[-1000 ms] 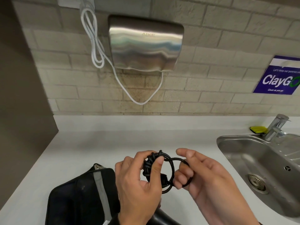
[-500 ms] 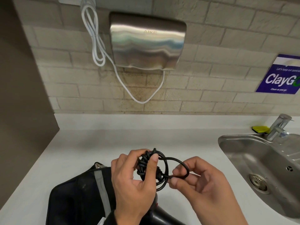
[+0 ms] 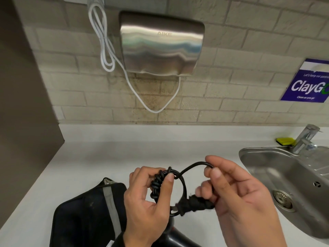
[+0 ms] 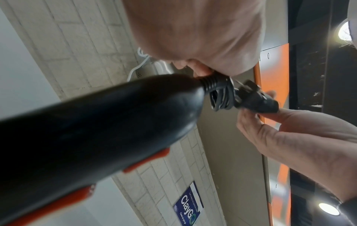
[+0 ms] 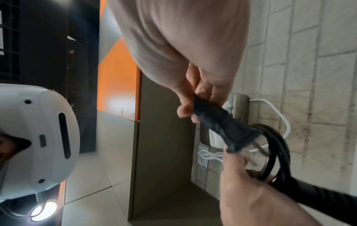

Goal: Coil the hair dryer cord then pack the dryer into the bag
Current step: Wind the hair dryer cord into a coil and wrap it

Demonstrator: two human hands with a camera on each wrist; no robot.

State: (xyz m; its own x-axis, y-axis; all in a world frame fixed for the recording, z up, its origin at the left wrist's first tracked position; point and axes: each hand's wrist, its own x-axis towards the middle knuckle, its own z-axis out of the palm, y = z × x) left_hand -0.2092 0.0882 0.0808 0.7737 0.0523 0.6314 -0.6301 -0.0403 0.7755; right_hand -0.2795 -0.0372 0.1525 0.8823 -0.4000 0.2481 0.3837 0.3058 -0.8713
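Fingers of the left hand [image 3: 146,198] are curling round the coiled black cord [image 3: 160,184], thumb pressing the bundle, above the white counter [image 3: 89,157]. The right hand [image 3: 236,196] is pinching the plug [image 3: 192,205] and a loop of cord rising from the coil. The hair dryer [image 4: 92,130] is hanging below the hands, just beside the black bag [image 3: 85,216] lying on the counter near the sink [image 3: 267,166].

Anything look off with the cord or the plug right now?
Nothing looks damaged. The left hand grips the coiled cord; the right hand holds the plug, pointed into the coil. One loose loop arcs above. The bag lies on the counter.
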